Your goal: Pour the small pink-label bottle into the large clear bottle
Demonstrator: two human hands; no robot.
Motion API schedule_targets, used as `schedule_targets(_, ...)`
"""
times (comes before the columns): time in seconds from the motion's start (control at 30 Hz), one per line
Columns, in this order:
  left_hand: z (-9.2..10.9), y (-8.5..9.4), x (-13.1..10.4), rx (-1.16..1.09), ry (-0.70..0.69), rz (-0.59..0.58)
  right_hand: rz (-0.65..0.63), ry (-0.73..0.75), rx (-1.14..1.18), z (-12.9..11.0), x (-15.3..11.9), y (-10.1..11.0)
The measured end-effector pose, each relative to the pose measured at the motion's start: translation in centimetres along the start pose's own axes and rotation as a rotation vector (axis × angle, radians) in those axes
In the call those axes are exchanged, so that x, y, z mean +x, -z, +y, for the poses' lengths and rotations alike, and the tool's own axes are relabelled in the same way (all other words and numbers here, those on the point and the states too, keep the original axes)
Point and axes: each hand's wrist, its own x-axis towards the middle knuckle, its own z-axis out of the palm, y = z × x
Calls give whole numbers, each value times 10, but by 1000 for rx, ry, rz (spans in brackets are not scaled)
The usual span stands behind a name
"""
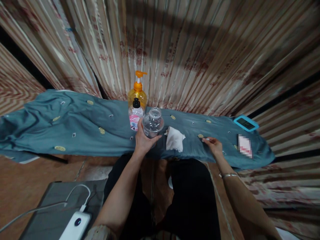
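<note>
My left hand [144, 138] is wrapped round a clear plastic cup with a domed lid [153, 123], near the middle of the cloth-covered table [117, 140]. Just right of the cup lies a crumpled white cloth [174, 139]. Farther right, my right hand [213, 145] pinches a small whitish item [205, 139] low over the table; what it is cannot be made out. Close behind my left hand stands a clear bottle with a black cap and pink label [135, 116], and behind that an orange pump bottle [138, 91].
A blue-framed digital clock [246, 123] and a pixelated pink-white packet [245, 145] are at the table's right end. Striped curtains [175, 56] hang behind. Below left, a white power bank [76, 226] with a cable rests on a grey surface [47, 206].
</note>
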Motion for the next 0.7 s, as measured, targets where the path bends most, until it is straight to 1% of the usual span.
schedule_targets(0.1,1,0,-1,17,15,-2,71,-76,-51,12,2,5)
schedule_targets(0.2,2,0,-2,30,43,-3,110,-131,-134,17,-5,13)
schedule_targets(0.33,3,-1,-3,23,76,1,128,-182,-272,15,-18,22)
schedule_targets(0.47,2,-3,-3,-4,72,10,120,-187,-340,6,-26,26)
schedule_targets(0.53,2,-3,-3,-19,76,8,138,-154,-344,-4,-27,24)
schedule_targets(0.6,3,-3,-3,-33,78,4,160,-80,-320,-22,-26,20)
schedule_targets(0.67,3,-3,-3,-44,76,2,132,43,-250,-51,-23,10)
schedule_targets(0.7,3,-3,-3,-48,77,3,83,121,-198,-70,-21,3)
